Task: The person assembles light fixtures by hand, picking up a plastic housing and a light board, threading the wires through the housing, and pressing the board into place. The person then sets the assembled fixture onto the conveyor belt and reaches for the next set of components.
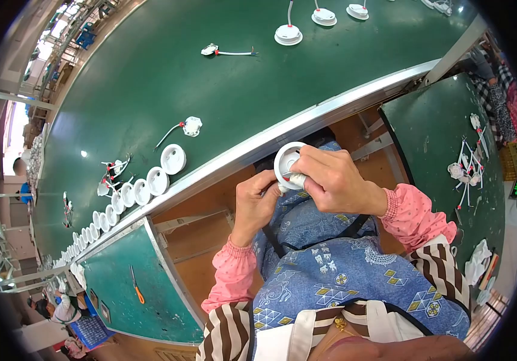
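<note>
A round white plastic housing [286, 161] is held just under the metal edge of the green belt, over my lap. My left hand [253, 201] grips it from below and the left. My right hand [330, 178] lies over its right side, fingers curled on a small white part [296, 178] pressed against the housing. Both wrists wear pink dotted sleeve covers. What sits inside the housing is hidden by my fingers.
A row of white round housings [141, 191] lines the belt's near edge on the left, with wired parts [191, 126] beyond. More wired pieces [466, 170] lie on the green side table to the right. An orange-handled tool [136, 285] rests on the lower left table.
</note>
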Available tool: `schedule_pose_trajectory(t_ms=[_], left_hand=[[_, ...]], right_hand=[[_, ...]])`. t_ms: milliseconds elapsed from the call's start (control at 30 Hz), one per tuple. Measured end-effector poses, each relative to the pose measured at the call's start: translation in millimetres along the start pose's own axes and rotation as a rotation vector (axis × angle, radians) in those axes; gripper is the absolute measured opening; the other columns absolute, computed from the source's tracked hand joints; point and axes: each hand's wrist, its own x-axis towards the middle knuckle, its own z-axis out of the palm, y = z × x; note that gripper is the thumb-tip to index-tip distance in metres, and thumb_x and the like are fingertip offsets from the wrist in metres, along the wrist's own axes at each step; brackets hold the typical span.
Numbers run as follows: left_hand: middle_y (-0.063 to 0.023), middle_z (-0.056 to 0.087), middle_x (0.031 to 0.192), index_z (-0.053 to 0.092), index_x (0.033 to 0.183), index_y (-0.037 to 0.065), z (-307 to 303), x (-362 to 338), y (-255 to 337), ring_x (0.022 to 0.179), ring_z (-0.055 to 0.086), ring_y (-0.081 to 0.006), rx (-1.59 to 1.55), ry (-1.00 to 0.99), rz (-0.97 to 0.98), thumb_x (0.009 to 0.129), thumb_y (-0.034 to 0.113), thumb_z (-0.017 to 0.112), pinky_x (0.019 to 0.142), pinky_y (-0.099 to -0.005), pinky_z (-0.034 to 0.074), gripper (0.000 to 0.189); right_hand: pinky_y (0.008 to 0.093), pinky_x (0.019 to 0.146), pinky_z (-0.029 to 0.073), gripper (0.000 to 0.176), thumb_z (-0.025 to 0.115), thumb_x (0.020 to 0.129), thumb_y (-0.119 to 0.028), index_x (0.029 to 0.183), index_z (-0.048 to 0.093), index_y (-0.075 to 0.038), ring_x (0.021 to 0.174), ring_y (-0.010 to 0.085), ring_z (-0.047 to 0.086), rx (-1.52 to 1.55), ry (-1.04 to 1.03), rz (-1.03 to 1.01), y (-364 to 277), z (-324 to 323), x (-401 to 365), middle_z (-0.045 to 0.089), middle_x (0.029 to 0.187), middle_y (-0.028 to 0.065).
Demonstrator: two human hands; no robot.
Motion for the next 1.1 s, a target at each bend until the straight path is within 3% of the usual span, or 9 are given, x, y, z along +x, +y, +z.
schedule_pose_trajectory(t_ms=[200, 300, 367, 500, 833, 1033, 1100], left_hand=[[-0.0055, 0.07, 0.08, 0.073, 0.095, 0.0, -11, 0, 2, 0.068, 0.063, -0.014, 0.054, -0.102, 0.182, 0.089, 0.003, 0.072, 0.063, -0.0264, 0.048, 0.007], [-0.0054, 0.07, 0.08, 0.073, 0.095, 0.0, -14, -6, 6, 0.069, 0.064, -0.0132, 0.074, -0.078, 0.128, 0.09, 0.004, 0.072, 0.064, -0.0258, 0.049, 0.007], [-0.0059, 0.071, 0.079, 0.073, 0.094, 0.0, -15, -9, 7, 0.069, 0.064, -0.0135, 0.078, -0.049, 0.126, 0.091, 0.005, 0.071, 0.063, -0.0265, 0.049, 0.006], [-0.0071, 0.071, 0.08, 0.073, 0.094, 0.0, -13, -14, 8, 0.07, 0.066, -0.014, 0.1, -0.026, 0.176, 0.09, 0.003, 0.072, 0.063, -0.0273, 0.05, 0.005], [-0.0086, 0.071, 0.083, 0.072, 0.097, 0.001, -17, -18, 23, 0.071, 0.068, -0.0183, 0.139, -0.093, 0.153, 0.09, 0.003, 0.07, 0.065, -0.0289, 0.051, 0.007], [-0.0094, 0.07, 0.081, 0.071, 0.097, 0.0, -7, -20, 25, 0.071, 0.069, -0.02, 0.124, -0.107, 0.109, 0.089, -0.001, 0.066, 0.063, -0.0302, 0.051, 0.009], [-0.0131, 0.07, 0.083, 0.07, 0.098, -0.001, -4, -23, 27, 0.072, 0.07, -0.0264, 0.084, -0.125, 0.075, 0.089, -0.004, 0.064, 0.063, -0.0338, 0.052, 0.011]], right_hand=[[0.0378, 0.059, 0.051, 0.034, 0.067, 0.068, 0.009, 0.1, 0.062, -0.002, 0.069, 0.0324, 0.061, 0.128, -0.02, 0.064, 2, -5, -5, 0.059, 0.087, 0.0133], [0.045, 0.067, 0.05, 0.043, 0.072, 0.07, 0.003, 0.111, 0.062, -0.006, 0.086, 0.0341, 0.063, 0.029, -0.054, 0.148, -10, -14, -3, 0.057, 0.103, 0.0138], [0.0478, 0.075, 0.048, 0.057, 0.076, 0.07, -0.002, 0.124, 0.06, -0.009, 0.101, 0.0364, 0.059, -0.043, -0.047, 0.036, -24, -26, 8, 0.055, 0.114, 0.0149], [0.0514, 0.088, 0.043, 0.079, 0.083, 0.069, -0.012, 0.141, 0.053, -0.014, 0.124, 0.0402, 0.046, -0.158, -0.223, -0.06, -37, -24, 9, 0.05, 0.131, 0.017], [0.0455, 0.09, 0.051, 0.055, 0.079, 0.067, -0.004, 0.119, 0.059, -0.006, 0.106, 0.0395, 0.059, 0.196, -0.19, -0.033, -9, -6, 6, 0.052, 0.117, 0.0171], [0.0424, 0.089, 0.052, 0.059, 0.081, 0.065, -0.003, 0.12, 0.06, -0.006, 0.103, 0.0374, 0.06, 0.24, -0.255, 0.06, -6, -12, 5, 0.052, 0.114, 0.0149], [0.0418, 0.09, 0.051, 0.06, 0.081, 0.064, -0.001, 0.12, 0.06, -0.006, 0.104, 0.0358, 0.06, 0.253, -0.291, 0.092, -7, -10, 3, 0.053, 0.115, 0.0141]])
